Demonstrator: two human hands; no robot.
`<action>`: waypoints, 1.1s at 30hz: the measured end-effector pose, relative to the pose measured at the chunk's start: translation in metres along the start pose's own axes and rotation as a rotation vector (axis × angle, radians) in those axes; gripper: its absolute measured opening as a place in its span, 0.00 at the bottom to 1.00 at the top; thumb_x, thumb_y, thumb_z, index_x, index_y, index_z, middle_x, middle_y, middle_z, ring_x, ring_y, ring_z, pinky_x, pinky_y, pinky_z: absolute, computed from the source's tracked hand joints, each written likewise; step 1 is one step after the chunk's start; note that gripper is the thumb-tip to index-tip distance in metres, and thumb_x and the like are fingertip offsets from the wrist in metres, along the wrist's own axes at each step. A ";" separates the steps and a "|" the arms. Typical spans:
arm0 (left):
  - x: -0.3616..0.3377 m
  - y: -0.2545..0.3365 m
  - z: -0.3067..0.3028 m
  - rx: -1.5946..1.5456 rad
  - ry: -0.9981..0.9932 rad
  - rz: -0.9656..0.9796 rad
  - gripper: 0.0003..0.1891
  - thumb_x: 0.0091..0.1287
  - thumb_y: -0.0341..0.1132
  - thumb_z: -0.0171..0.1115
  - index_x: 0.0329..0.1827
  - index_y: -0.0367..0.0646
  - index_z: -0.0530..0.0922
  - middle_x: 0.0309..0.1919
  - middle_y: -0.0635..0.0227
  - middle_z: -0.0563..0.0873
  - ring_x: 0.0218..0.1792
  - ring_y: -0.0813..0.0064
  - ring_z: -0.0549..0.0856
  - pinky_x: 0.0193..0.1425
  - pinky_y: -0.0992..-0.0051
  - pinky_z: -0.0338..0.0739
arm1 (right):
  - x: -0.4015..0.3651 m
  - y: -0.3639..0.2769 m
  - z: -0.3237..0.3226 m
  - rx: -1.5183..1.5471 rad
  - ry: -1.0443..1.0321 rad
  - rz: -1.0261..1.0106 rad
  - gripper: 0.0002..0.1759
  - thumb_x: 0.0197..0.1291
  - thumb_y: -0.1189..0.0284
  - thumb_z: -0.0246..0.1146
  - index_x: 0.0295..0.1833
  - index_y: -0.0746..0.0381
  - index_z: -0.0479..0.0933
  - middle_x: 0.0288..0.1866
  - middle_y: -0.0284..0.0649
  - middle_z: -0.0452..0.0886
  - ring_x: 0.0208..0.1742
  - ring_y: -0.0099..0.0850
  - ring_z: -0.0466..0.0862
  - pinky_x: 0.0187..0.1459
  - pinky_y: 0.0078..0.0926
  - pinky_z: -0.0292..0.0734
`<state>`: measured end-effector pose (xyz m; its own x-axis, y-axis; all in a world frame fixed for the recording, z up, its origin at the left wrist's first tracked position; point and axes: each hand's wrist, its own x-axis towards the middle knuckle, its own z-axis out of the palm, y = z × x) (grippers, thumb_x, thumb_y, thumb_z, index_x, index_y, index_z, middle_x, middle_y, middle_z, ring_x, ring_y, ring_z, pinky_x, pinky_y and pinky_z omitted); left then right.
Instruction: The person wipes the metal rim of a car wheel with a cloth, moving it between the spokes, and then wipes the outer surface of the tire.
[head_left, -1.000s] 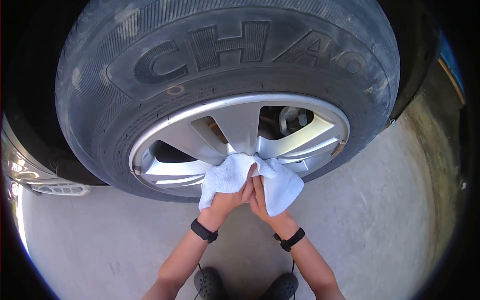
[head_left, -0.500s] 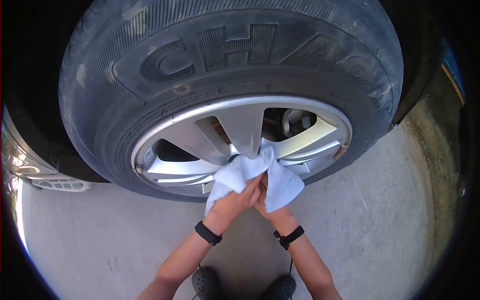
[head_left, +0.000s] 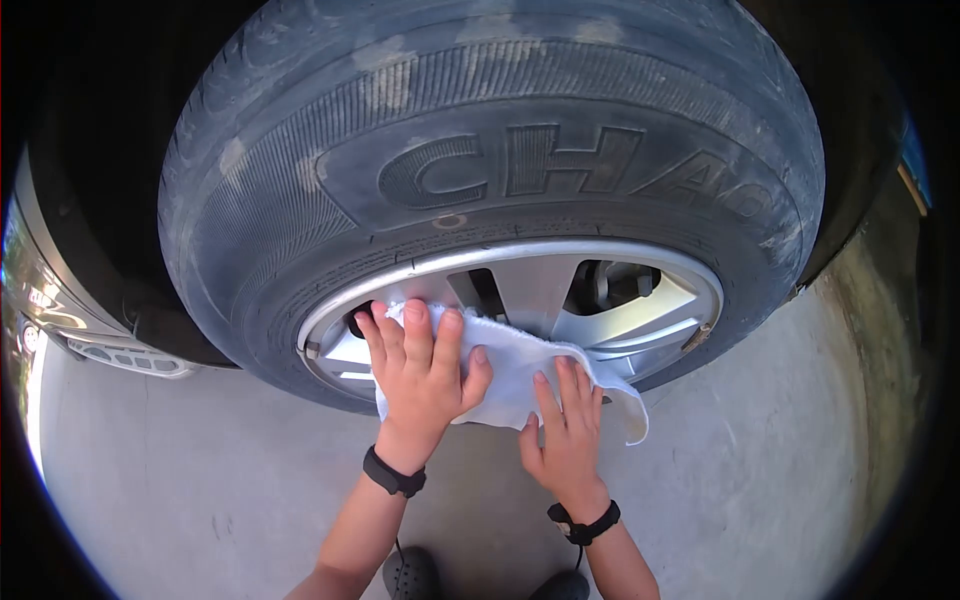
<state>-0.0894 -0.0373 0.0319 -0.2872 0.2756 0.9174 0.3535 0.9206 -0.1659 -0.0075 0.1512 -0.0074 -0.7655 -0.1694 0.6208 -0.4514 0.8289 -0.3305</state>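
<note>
A white cloth (head_left: 510,372) is spread out over the lower part of the silver wheel rim (head_left: 535,285). My left hand (head_left: 415,390) lies on the cloth's left side, fingers stretched out and the thumb apart. On the cloth's right side rests my right hand (head_left: 568,440), its fingers extended and its thumb held away. The cloth's right corner hangs loose past that hand. Around the rim is a dark tire (head_left: 450,110) with large raised letters and dusty patches. The cloth and hands hide the wheel's centre and lower spokes.
Concrete floor (head_left: 740,430) surrounds the wheel's base. My dark shoes (head_left: 412,572) show at the bottom edge, between my forearms. Part of the vehicle's body (head_left: 75,300) is at the left. A wall base (head_left: 870,330) runs along the right.
The bunched cloth has been opened out flat across the rim. My hands, close together before, have moved apart with fingers spread. The wheel appears lower and further right in view.
</note>
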 end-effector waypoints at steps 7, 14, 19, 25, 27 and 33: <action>-0.056 -0.004 0.004 -0.010 -0.025 0.161 0.20 0.62 0.38 0.70 0.59 0.63 0.86 0.71 0.76 0.75 0.62 0.68 0.81 0.79 0.56 0.56 | -0.022 0.028 0.027 0.211 0.170 0.210 0.40 0.56 0.83 0.66 0.76 0.68 0.61 0.45 0.48 0.80 0.47 0.44 0.82 0.52 0.42 0.76; -0.060 -0.004 -0.029 -0.215 0.030 0.040 0.21 0.50 0.29 0.71 0.49 0.60 0.91 0.39 0.79 0.77 0.41 0.77 0.75 0.66 0.66 0.66 | -0.045 0.038 0.024 0.385 0.035 0.392 0.41 0.60 0.83 0.65 0.77 0.68 0.54 0.38 0.45 0.83 0.44 0.38 0.84 0.55 0.36 0.76; -0.039 -0.003 -0.060 -0.129 -0.072 0.008 0.28 0.40 0.28 0.69 0.50 0.53 0.91 0.26 0.78 0.66 0.30 0.76 0.67 0.44 0.70 0.63 | -0.049 0.033 0.019 0.345 0.010 0.390 0.27 0.58 0.83 0.65 0.65 0.65 0.71 0.40 0.47 0.86 0.44 0.45 0.87 0.53 0.41 0.78; -0.003 -0.018 -0.082 -0.358 -0.208 -0.226 0.28 0.41 0.22 0.62 0.51 0.40 0.88 0.17 0.73 0.68 0.17 0.72 0.66 0.28 0.72 0.61 | -0.042 0.018 -0.002 0.348 0.091 0.285 0.21 0.59 0.84 0.61 0.59 0.64 0.76 0.52 0.49 0.85 0.53 0.45 0.85 0.58 0.38 0.75; 0.005 -0.020 -0.096 -0.445 -0.361 -0.292 0.27 0.46 0.20 0.60 0.54 0.37 0.84 0.17 0.69 0.76 0.13 0.71 0.73 0.24 0.73 0.69 | -0.038 0.016 -0.011 0.351 0.168 0.275 0.22 0.61 0.84 0.59 0.62 0.66 0.74 0.59 0.49 0.82 0.60 0.42 0.82 0.64 0.37 0.72; 0.001 -0.002 -0.113 -0.754 -0.606 -0.604 0.13 0.57 0.20 0.63 0.45 0.38 0.79 0.24 0.63 0.85 0.22 0.70 0.88 0.31 0.77 0.81 | -0.023 0.015 -0.029 0.235 0.297 0.211 0.35 0.66 0.84 0.55 0.79 0.71 0.58 0.77 0.56 0.66 0.78 0.45 0.66 0.78 0.40 0.55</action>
<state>0.0105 -0.0705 0.0737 -0.9026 0.1205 0.4132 0.3971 0.6038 0.6912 0.0171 0.1831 -0.0060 -0.7021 0.1800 0.6889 -0.4182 0.6789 -0.6035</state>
